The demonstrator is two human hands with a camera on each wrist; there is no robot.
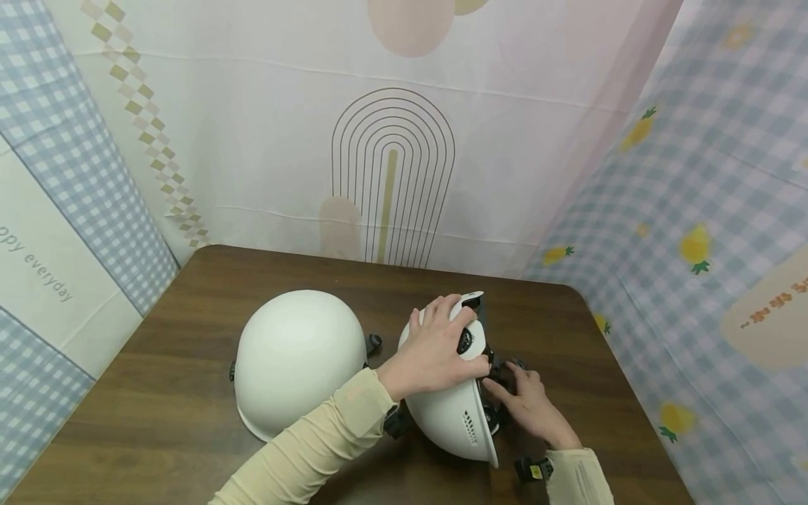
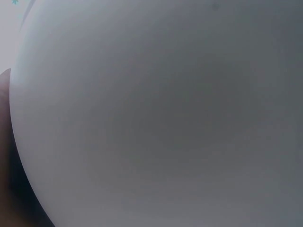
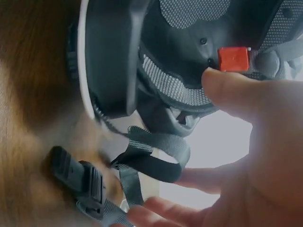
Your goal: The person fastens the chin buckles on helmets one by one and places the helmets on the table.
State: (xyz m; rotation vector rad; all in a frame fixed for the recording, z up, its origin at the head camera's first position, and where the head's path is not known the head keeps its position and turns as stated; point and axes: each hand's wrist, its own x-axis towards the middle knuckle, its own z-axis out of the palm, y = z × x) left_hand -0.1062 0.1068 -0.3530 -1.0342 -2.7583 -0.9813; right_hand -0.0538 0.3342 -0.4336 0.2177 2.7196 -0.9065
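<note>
A white helmet (image 1: 442,424) lies tilted on the table, its open side facing right. My left hand (image 1: 432,351) grips its shell from above, fingers over the top and thumb by the rim. White shell (image 2: 161,113) fills almost the whole left wrist view. My right hand (image 1: 533,407) is at the helmet's open side, with thumb and fingers spread apart. In the right wrist view, the thumb is beside a red clip (image 3: 233,59) near the dark padding (image 3: 194,12). Its fingers are by a black chin strap (image 3: 158,168), and whether they touch it cannot be told.
A second white helmet (image 1: 297,358) stands dome up just left of the tilted one. A black buckle (image 3: 80,179) hangs on the strap near the brown wooden table (image 1: 158,393). Patterned cloth (image 1: 271,161) lines the back and sides.
</note>
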